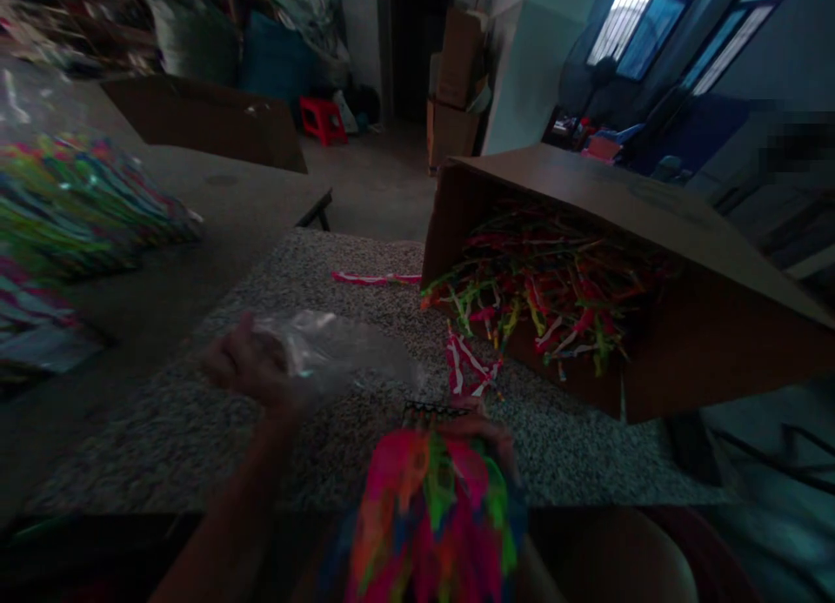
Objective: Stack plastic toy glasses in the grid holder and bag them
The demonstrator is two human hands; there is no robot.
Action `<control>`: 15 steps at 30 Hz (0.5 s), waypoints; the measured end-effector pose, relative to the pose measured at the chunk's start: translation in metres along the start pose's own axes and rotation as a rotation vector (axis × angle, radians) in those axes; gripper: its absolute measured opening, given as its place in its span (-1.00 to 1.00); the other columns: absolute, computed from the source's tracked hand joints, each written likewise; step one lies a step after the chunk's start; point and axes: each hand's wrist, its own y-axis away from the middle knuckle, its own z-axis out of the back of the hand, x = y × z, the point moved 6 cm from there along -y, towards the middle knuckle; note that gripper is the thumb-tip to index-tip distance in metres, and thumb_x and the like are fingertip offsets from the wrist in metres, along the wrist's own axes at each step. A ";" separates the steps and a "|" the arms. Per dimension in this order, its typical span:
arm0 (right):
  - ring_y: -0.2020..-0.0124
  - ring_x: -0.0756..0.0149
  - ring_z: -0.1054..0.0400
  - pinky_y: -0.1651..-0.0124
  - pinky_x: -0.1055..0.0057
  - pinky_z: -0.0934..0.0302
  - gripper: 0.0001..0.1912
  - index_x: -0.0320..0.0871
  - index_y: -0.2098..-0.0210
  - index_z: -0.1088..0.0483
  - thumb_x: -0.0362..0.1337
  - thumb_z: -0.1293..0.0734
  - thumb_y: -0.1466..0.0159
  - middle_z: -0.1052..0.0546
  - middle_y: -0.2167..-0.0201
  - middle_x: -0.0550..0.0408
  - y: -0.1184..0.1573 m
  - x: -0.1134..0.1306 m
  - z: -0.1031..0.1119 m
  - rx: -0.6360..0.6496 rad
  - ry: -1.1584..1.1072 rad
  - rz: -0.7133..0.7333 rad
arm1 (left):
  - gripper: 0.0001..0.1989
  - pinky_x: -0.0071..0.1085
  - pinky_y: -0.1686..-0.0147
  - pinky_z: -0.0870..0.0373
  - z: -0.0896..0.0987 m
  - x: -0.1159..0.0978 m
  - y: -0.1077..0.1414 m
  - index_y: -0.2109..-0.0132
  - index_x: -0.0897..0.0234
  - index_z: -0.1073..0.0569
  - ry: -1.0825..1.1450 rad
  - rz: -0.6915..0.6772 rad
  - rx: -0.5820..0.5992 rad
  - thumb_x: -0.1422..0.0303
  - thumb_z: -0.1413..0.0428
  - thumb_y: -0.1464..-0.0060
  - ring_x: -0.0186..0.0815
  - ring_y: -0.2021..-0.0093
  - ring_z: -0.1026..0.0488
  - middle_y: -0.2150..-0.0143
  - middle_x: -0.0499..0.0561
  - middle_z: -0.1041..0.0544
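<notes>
My left hand point(251, 359) is closed on one end of a clear plastic bag point(345, 346), which stretches to the right above the speckled tabletop point(365, 451). Close to my body, my right hand point(479, 429) grips the top of a bundle of colourful strips point(434, 516) in pink, orange, green and blue. A dark, toothed-looking edge point(434, 407) shows at the bundle's top. Motion blurs the bundle, and its lower end runs out of view. Just beyond my right hand lies a loose pink-and-white strip point(466, 368), bent into a loop.
On the right, a cardboard box point(554, 172) lies on its side, with tangled colourful strips point(541, 290) spilling from its mouth. Another pink strip point(378, 278) lies near the table's far edge. Bagged colourful bundles point(78, 203) are at the left. A red stool point(323, 120) stands on the floor behind.
</notes>
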 end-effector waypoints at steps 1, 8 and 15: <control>0.04 0.08 -0.32 -0.07 0.18 -0.15 -0.29 -0.04 0.37 -0.59 0.40 -0.14 -0.05 -0.54 0.36 -0.05 0.004 0.006 -0.001 0.020 -0.008 0.076 | -0.65 -0.29 -0.09 -0.15 -0.003 0.000 0.020 0.17 0.55 -0.40 -0.053 -0.034 -0.063 0.33 0.16 -0.22 -0.29 0.08 -0.26 0.29 0.02 -0.33; 0.13 0.10 -0.35 -0.10 0.16 -0.12 -0.19 -0.13 0.33 -0.58 0.39 -0.04 -0.08 -0.52 0.30 -0.09 0.015 0.033 -0.004 0.142 -0.050 0.136 | -0.67 -0.43 0.39 -0.27 -0.069 -0.007 0.110 0.25 0.33 -0.45 -0.006 -0.094 0.370 0.13 -0.01 -0.11 -0.32 0.39 -0.35 0.39 0.01 -0.41; 0.09 0.20 -0.37 -0.04 0.25 -0.20 -0.47 -0.13 0.02 -0.42 0.11 -0.22 -0.22 -0.48 0.10 -0.03 -0.015 0.027 0.007 0.186 -0.001 -0.156 | -0.55 -0.48 0.50 -0.25 -0.089 -0.019 0.110 0.35 0.32 -0.33 0.663 0.502 0.612 0.00 -0.17 0.17 -0.37 0.47 -0.32 0.45 -0.04 -0.40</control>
